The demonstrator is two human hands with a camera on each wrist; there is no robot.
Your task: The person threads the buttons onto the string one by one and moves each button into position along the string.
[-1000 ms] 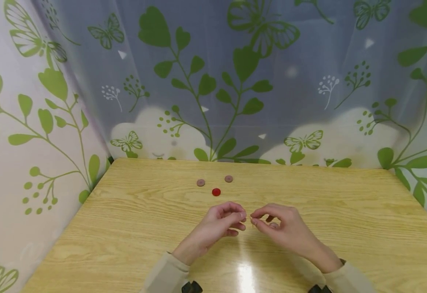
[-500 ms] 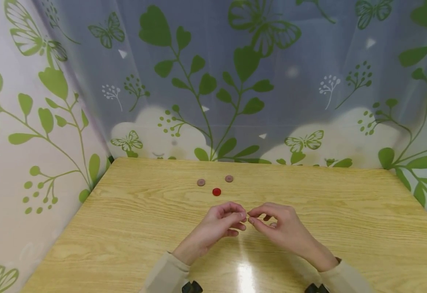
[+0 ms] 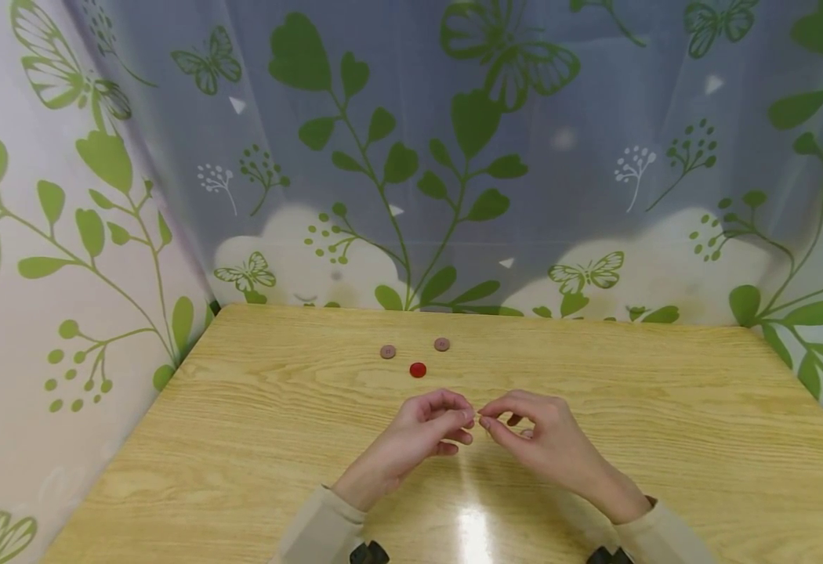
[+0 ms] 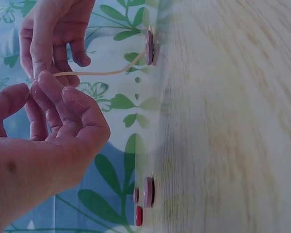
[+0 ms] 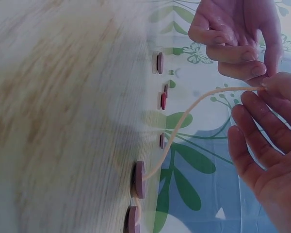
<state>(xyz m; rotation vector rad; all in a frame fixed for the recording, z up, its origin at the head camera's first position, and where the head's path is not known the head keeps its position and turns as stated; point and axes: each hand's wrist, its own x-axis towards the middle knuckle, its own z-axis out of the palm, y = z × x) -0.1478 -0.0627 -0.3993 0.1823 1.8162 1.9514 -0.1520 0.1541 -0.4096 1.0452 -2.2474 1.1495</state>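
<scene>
My right hand (image 3: 545, 435) pinches a thin pale cord (image 5: 184, 119) between thumb and fingertip. From there the cord curves down to a brownish-pink button (image 5: 140, 179) on the table, with a second such button (image 5: 132, 221) close beside it on the strand. My left hand (image 3: 422, 435) has thumb and index fingertip together at the same end of the cord, right against the right fingertips; the cord's tip is hidden there. Both hands are above the table, the other left fingers loosely bent. In the head view the right hand mostly covers a strung button (image 3: 527, 433).
Farther back on the wooden table (image 3: 277, 423) lie a red button (image 3: 418, 370) and two brownish-pink buttons, one left (image 3: 387, 352) and one right (image 3: 442, 344). The left wrist view shows another button (image 4: 149, 191) nearer. A leaf-patterned curtain (image 3: 411, 157) stands behind the table.
The right fingertips have moved slightly left, closing most of the gap to the left fingertips. The left hand and the loose buttons have stayed put.
</scene>
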